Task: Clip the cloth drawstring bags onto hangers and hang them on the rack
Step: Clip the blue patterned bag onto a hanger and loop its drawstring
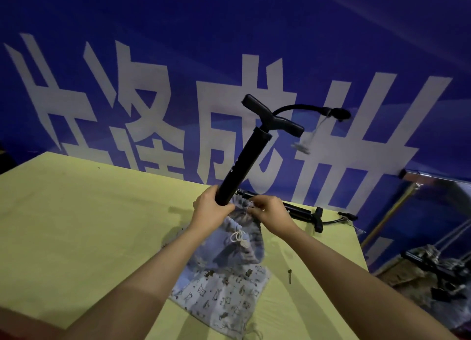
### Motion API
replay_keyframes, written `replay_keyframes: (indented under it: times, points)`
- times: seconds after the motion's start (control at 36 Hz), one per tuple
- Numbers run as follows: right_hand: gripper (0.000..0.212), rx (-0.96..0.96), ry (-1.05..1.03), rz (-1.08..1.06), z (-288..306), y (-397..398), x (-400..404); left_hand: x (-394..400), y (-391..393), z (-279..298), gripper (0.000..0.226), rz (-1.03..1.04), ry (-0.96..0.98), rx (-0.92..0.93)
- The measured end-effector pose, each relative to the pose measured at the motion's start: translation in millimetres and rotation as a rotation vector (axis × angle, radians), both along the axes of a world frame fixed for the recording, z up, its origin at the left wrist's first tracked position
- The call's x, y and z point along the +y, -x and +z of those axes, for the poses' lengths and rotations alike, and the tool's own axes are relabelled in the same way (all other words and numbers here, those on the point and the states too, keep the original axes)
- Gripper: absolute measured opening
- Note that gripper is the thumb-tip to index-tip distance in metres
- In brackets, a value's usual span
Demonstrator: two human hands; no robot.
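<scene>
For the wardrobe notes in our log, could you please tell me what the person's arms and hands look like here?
Both forearms are bare with no sleeves in view. The left hand and right hand wear no gloves, and no watch, ring or bracelet shows. The fingers are uncovered too.

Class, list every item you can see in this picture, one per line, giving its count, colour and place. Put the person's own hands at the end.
air pump: one, black, held tilted above the table, its lower end at the mouth of a bag
second pump: one, black, lying at the table's far edge
drawstring bags: at least two, pale blue with small dark prints, overlapping on the table; exact count unclear
white cord: one, knotted on the upper bag
table: one, yellow-green
small dark object: one, on the table right of the bags; too small to identify
banner: one, blue with large white characters, behind the table
left hand: grips the pump's barrel
right hand: pinches the bag's gathered opening
</scene>
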State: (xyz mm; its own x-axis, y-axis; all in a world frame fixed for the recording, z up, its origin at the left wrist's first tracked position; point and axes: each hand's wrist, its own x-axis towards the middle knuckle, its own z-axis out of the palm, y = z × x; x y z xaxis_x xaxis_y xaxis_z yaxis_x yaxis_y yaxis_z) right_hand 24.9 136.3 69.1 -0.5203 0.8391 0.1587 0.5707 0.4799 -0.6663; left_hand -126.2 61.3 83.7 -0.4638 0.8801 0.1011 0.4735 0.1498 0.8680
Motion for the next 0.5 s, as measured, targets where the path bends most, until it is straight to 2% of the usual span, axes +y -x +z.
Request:
replay_keyframes:
  times: [0.14, 0.31, 0.5]
  points:
    - [0.024, 0.094, 0.100, -0.004, 8.7, -5.5, -3.3, 2.0, -2.0, -6.4, 0.024, 0.021, -0.013, -0.007]
    - [0.026, 0.095, 0.122, -0.032, 11.2, -10.6, -1.6, 5.3, -4.0, -8.9, 0.026, 0.039, 0.001, 0.018]
    - [0.015, 0.398, 0.410, -0.010, 22.8, -7.4, -5.5, 5.6, -3.8, -14.6, 0.028, 0.064, 0.005, 0.074]
